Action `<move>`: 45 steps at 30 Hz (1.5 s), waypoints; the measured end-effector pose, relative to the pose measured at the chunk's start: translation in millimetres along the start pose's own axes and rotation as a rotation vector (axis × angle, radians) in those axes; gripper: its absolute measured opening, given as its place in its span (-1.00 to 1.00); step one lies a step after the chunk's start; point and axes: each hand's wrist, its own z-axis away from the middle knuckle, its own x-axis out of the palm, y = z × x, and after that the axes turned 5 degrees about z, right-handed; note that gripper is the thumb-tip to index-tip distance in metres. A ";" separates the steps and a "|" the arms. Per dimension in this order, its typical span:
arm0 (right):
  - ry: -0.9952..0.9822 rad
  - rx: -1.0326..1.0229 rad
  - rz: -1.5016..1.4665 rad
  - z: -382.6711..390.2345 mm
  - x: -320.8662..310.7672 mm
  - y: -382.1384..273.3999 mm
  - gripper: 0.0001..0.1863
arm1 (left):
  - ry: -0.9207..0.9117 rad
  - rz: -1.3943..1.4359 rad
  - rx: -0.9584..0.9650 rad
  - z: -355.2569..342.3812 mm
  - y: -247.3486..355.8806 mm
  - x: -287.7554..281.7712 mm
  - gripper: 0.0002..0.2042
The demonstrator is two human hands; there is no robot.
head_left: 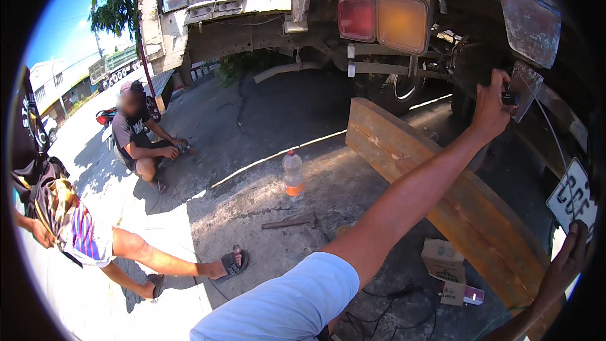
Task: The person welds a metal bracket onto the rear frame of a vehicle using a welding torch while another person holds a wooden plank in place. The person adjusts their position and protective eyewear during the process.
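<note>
Concrete ground (259,211), part sunlit and part shaded, spreads left of our hands. Our left hand (489,104) is closed on a small black block-shaped object (510,98), probably light, stiff and best pinched by its sides; just right of that hand hangs a rough grey metal sheet (530,85). Below it, our right hand (573,249) overlaps a white rectangular plate (568,192), likely thin and edge-held; whether it grips, we cannot tell.

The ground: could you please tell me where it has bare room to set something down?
Bare patches lie between the crouching person and bottle, and between that person and the outstretched sandalled foot; the beam and cardboard crowd the right.
</note>
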 end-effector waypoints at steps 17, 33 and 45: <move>-0.022 -0.176 -0.076 -50.7 57.7 -118.8 -0.82 | -0.047 0.073 -0.071 -3.5 -5.3 0.2 -0.71; -0.370 0.009 -0.466 208.4 41.0 -96.5 -0.92 | -0.129 -0.050 -0.111 -3.9 2.6 -6.9 -0.77; -1.445 0.910 -0.017 583.5 255.0 2.3 -0.18 | -0.099 -0.045 -0.014 -6.4 -13.2 -7.6 -0.75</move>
